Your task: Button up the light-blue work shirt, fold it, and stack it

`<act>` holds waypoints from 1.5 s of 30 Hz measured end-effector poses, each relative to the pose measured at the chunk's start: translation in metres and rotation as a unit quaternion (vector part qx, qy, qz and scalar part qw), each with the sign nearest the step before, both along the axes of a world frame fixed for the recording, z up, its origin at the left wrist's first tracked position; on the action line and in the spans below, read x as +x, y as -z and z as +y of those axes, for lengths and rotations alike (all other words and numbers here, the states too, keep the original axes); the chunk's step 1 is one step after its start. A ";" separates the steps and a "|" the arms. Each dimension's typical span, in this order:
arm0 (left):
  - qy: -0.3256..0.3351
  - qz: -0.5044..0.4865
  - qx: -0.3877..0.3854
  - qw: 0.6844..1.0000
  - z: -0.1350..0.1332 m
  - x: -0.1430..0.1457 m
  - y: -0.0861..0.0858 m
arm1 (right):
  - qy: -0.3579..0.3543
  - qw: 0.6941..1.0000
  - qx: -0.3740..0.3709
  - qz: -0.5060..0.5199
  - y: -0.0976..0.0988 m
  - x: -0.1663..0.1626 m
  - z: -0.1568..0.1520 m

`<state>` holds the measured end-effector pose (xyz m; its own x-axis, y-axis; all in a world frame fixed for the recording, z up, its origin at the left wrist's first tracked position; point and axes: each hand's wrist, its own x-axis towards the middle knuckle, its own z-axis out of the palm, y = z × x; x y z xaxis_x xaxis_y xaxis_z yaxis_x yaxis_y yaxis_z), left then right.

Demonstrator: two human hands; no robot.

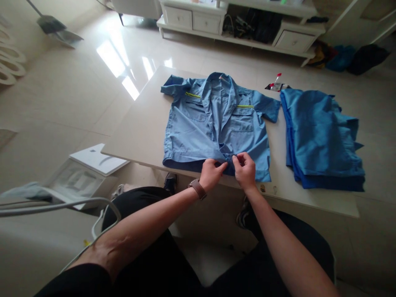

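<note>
Blue shirt (216, 123) runs away from you, your left hand (211, 174) and right hand (245, 170) pinching its near hem

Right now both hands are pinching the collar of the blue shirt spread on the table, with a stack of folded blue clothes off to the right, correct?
Not the collar. In the head view the left hand and right hand pinch the bottom hem of the blue shirt, at its front opening. The shirt does lie on the table, the stack of folded blue clothes to its right.
</note>
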<state>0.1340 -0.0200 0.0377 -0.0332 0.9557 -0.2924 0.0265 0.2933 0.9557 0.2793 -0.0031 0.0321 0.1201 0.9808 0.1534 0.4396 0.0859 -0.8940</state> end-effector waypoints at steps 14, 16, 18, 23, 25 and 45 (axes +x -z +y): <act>0.031 0.050 0.021 0.998 0.009 -0.006 -0.002 | -0.031 0.998 -0.048 0.013 -0.006 -0.003 0.007; 0.023 0.052 0.004 0.998 0.009 -0.008 0.000 | -0.048 0.997 -0.056 0.014 -0.006 -0.005 0.004; 0.020 0.058 -0.006 0.998 0.008 -0.010 0.001 | -0.057 0.997 -0.057 0.016 -0.005 -0.006 0.002; 0.026 0.081 0.020 0.996 0.005 -0.011 0.001 | -0.043 0.997 -0.056 0.022 -0.004 -0.006 0.001; 0.037 0.083 0.032 0.995 0.003 -0.011 0.001 | -0.037 0.997 -0.058 0.030 -0.003 -0.006 0.001; 0.008 0.052 0.027 0.998 0.008 -0.015 0.006 | -0.091 0.991 -0.053 0.080 -0.007 -0.001 0.008</act>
<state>0.1194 -0.0117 0.0315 -0.0453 0.9708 -0.2354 0.1301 0.2394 0.9622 0.2786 0.0051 0.0386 -0.0459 0.9981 0.0410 0.2783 0.0522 -0.9591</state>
